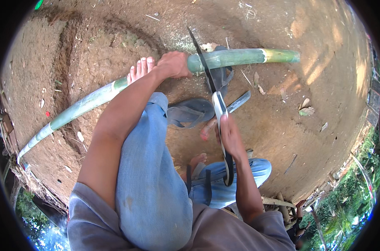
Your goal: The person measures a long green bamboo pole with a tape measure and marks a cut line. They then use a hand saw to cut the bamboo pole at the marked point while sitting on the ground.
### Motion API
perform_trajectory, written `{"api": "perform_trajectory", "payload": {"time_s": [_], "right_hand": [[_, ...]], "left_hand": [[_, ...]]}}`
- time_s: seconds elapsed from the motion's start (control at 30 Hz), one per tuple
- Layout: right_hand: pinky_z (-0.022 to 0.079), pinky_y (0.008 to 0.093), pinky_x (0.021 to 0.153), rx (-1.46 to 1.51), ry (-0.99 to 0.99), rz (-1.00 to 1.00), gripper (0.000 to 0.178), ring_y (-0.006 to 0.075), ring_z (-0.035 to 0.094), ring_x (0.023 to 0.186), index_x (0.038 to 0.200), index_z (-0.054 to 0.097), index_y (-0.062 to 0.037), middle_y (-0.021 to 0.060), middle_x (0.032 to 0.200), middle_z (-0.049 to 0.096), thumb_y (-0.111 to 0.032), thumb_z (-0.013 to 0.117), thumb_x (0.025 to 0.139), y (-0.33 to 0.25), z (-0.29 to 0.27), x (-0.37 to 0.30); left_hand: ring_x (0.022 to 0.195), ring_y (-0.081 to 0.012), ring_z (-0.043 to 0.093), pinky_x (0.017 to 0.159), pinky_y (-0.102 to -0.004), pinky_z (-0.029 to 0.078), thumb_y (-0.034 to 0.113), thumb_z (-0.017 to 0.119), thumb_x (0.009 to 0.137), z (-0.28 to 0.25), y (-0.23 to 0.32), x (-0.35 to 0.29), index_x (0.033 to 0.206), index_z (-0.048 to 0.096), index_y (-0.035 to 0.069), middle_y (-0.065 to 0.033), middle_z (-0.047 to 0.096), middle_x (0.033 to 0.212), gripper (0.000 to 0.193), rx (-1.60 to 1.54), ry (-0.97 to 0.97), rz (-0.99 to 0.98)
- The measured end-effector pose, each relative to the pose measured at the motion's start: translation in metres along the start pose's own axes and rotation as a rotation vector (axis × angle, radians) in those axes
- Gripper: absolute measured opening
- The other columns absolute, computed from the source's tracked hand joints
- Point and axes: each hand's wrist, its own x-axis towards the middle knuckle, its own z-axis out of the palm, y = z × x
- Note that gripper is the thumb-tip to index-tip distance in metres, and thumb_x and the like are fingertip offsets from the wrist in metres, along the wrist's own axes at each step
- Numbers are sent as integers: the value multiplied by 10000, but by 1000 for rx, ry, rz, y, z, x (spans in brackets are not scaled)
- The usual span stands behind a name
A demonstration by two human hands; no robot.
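A long green bamboo pole [236, 58] stretches across the ground from the lower left to the upper right. My left hand [173, 65] is wrapped round it near the middle, just left of a saw's dark narrow blade [201, 56]. That blade lies across the pole. Its white and black handle [218, 104] is gripped in my right hand [231, 136], right of my bent knee. My bare foot [140, 69] presses on the pole beside my left wrist. The saw's teeth are too small to make out.
Dark flip-flops [192, 111] lie on the brown dirt under and near the pole. A short bluish strip [239, 101] rests right of the saw handle. Dry leaves [306, 108] are scattered at right. Another person's arm [299, 209] shows at the lower right, near cut poles [278, 202].
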Motion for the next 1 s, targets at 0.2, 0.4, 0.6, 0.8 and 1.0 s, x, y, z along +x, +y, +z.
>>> {"api": "perform_trajectory", "payload": {"time_s": [0.2, 0.4, 0.6, 0.8, 1.0], "right_hand": [[472, 379, 594, -105, 31, 14, 415, 176, 582, 596, 1078, 550, -41, 92, 699, 621, -416, 373, 1091, 1, 5, -45], [486, 435, 587, -246, 129, -124, 450, 323, 668, 627, 1084, 504, -11, 205, 685, 610, -449, 403, 1079, 12, 19, 53], [467, 419, 614, -244, 90, -36, 522, 252, 588, 639, 1029, 521, 5, 128, 691, 556, -492, 370, 1082, -23, 18, 41], [436, 361, 565, -300, 131, -146, 503, 177, 514, 563, 977, 497, -8, 68, 640, 499, -478, 359, 1090, 1, 23, 111], [511, 441, 597, -78, -25, 8, 466, 340, 683, 674, 1103, 493, 25, 192, 690, 600, -434, 420, 1082, -5, 8, 13]], "left_hand": [[1056, -354, 695, 930, -451, 547, 385, 840, 675, 4, -6, 5, 1141, 705, 45, -217, 718, 1108, 592, -24, -9, 6], [1033, -362, 701, 918, -458, 549, 376, 840, 669, 7, -5, 11, 1123, 715, 45, -200, 728, 1087, 576, -43, 43, 65], [1043, -378, 689, 945, -466, 536, 333, 796, 643, 6, -9, 3, 1188, 677, 76, -225, 719, 1088, 614, -38, 8, -9], [1063, -372, 694, 949, -461, 546, 406, 848, 666, 4, 3, 7, 1174, 706, 53, -209, 721, 1126, 635, -19, 20, 23], [1066, -380, 691, 955, -464, 545, 426, 831, 682, 0, -10, 2, 1190, 701, 66, -213, 719, 1129, 635, -53, 9, 28]]}}
